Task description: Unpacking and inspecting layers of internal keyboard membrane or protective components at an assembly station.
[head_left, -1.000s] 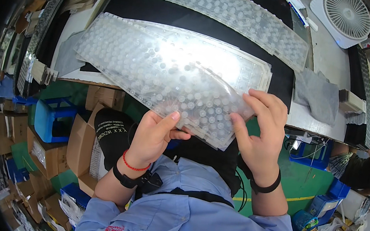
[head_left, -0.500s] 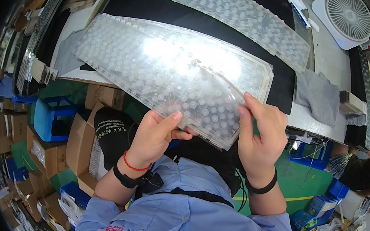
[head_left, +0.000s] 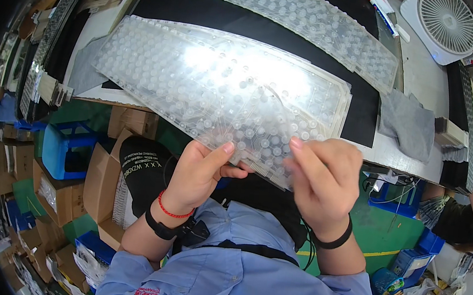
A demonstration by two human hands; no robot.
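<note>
A translucent keyboard membrane [head_left: 194,103] with rows of round domes and fine printed traces slants across the table's near edge, its right end hanging toward me. At its near edge, beside a comb-like connector tail, my left hand [head_left: 202,170] pinches it between thumb and fingers. My right hand [head_left: 325,180] is closed at the membrane's right end, index fingertip over the domes; its thumb is slightly blurred and the edge there is partly hidden. Beneath lie other clear sheets [head_left: 330,97], with strong glare on top. Farther back rests another domed membrane [head_left: 300,24].
A black mat [head_left: 148,1] covers part of the white table. To the right are a grey cloth [head_left: 407,122], a white fan [head_left: 447,23] and pens [head_left: 379,14]. Blue stool [head_left: 69,149] and cardboard boxes [head_left: 103,184] stand at lower left. Another person [head_left: 467,213] is at far right.
My right hand has moved left and its fingers now sit farther in over the membrane's right end. My left hand keeps its pinch with hardly any movement.
</note>
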